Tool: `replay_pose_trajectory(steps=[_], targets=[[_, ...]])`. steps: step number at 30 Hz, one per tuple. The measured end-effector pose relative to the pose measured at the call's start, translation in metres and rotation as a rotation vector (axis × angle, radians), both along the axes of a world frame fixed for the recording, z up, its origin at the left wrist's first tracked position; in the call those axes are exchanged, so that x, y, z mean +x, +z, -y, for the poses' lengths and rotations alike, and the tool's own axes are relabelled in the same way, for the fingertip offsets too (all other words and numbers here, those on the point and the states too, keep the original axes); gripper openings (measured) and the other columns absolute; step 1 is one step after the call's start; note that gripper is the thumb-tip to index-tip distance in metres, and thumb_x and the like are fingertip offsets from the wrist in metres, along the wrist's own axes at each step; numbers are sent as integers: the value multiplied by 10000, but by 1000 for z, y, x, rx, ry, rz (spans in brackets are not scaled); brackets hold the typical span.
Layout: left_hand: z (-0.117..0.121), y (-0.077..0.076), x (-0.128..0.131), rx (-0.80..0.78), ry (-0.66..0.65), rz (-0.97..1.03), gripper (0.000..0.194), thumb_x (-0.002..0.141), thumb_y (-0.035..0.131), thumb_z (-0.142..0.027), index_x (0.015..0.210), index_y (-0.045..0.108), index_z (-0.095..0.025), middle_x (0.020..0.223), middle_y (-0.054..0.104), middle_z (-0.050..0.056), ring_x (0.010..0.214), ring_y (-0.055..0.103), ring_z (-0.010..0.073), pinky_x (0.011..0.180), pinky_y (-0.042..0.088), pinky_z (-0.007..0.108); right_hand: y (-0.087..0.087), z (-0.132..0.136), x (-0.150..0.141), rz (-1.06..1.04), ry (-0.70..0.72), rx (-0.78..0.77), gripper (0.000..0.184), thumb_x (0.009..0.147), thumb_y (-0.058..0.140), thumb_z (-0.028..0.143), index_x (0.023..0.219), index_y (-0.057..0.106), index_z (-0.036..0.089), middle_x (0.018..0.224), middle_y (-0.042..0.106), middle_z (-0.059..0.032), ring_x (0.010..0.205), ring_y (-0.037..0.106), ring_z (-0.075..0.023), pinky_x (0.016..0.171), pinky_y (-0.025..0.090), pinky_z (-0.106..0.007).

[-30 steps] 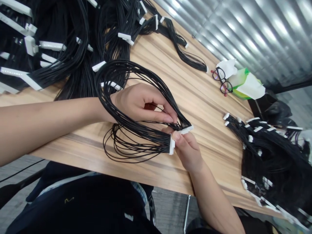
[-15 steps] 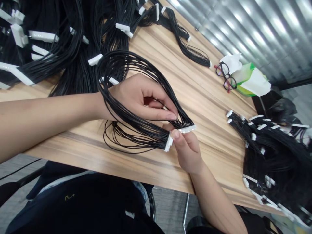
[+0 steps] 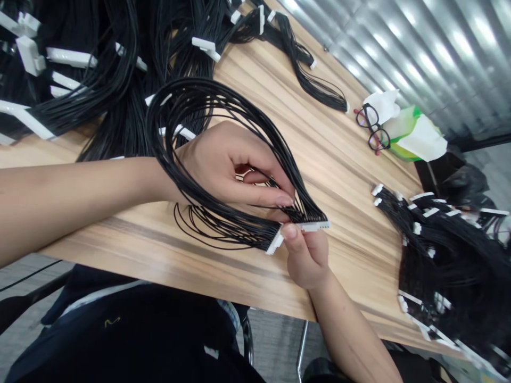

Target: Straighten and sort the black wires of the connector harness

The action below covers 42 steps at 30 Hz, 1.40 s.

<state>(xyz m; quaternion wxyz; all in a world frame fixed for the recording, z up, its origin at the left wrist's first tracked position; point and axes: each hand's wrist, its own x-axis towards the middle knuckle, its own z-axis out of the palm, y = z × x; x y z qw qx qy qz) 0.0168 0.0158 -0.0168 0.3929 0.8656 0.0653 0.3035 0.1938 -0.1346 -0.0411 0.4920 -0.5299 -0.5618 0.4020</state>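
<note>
Pinching black wires (image 3: pixel 263 127) with our left hand (image 3: pixel 219 165), we grasp two white connectors (image 3: pixel 274 243) in our right hand (image 3: pixel 306 258), wires looped around our left wrist, above the wooden table (image 3: pixel 255 276).

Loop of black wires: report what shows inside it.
Inside the loop of black wires, the back, thumb and index finger of the left hand show, with strips of wooden tabletop. The parts directly beneath the wires are covered.

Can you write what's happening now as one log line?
left hand: fingertips at black wires; right hand: holding white connectors; nearby: glasses
</note>
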Motion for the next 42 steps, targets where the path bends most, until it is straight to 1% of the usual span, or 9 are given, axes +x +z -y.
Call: replay_pose_trajectory(steps=[7,13,16,18,20,23,27,33,42], targets=[[5,1,2,-303,386,-96,169,964,689,-300,1009,746,-147,820,703,-22,616,513,25,568,396,160,2,-10,1,-100,-283,164,332,1001,587,471,768,656,245,644,588,27,535,535,-109,455,445,-238],[11,-1,-2,-252,521,-220,446,914,630,-191,1345,529,-236,1303,648,24,554,434,-10,566,428,185,5,-16,0,-37,-441,277,344,1023,554,381,713,581,232,645,553,30,553,526,-97,465,434,-219],[16,-4,-2,-72,582,-190,570,907,646,-225,1432,423,-212,1517,503,124,963,665,145,809,555,298,5,-15,-2,-51,-441,282,316,1026,552,363,741,596,233,658,557,33,565,524,-93,475,435,-213],[18,-4,-2,155,599,-106,621,871,691,-235,1427,428,-153,1610,370,200,1425,485,314,1078,508,461,4,-14,-4,-47,-441,287,278,1020,569,374,783,618,236,668,566,35,565,522,-94,475,435,-214],[20,-4,-2,374,592,-16,500,857,694,-217,1324,524,-164,1571,418,195,1517,377,327,1167,420,536,4,-13,-6,-26,-429,283,263,1021,568,382,811,630,237,672,575,36,561,523,-94,477,435,-216],[22,-5,-3,616,612,123,158,860,676,-187,982,606,-260,1150,695,19,1064,654,223,982,455,491,3,-11,-8,12,-406,261,284,1034,542,389,812,626,234,680,584,31,565,532,-95,486,439,-222],[22,-6,-5,829,553,217,55,920,656,-250,893,645,-297,830,708,-96,724,612,161,819,438,427,2,-9,-10,46,-399,222,317,1034,537,430,799,617,232,674,586,30,572,540,-101,494,447,-232],[21,-3,-3,484,379,-170,372,1072,400,-351,963,748,-422,769,609,-83,869,668,100,1031,463,413,0,-9,-14,-45,-414,218,222,1014,589,416,891,655,243,687,595,44,579,535,-96,499,441,-219],[21,-7,-1,685,365,74,213,1018,580,-243,894,752,-259,813,708,-33,731,580,127,727,408,317,-6,-8,-7,101,-363,164,305,1032,533,449,843,645,237,695,611,27,608,574,-116,539,464,-259]])
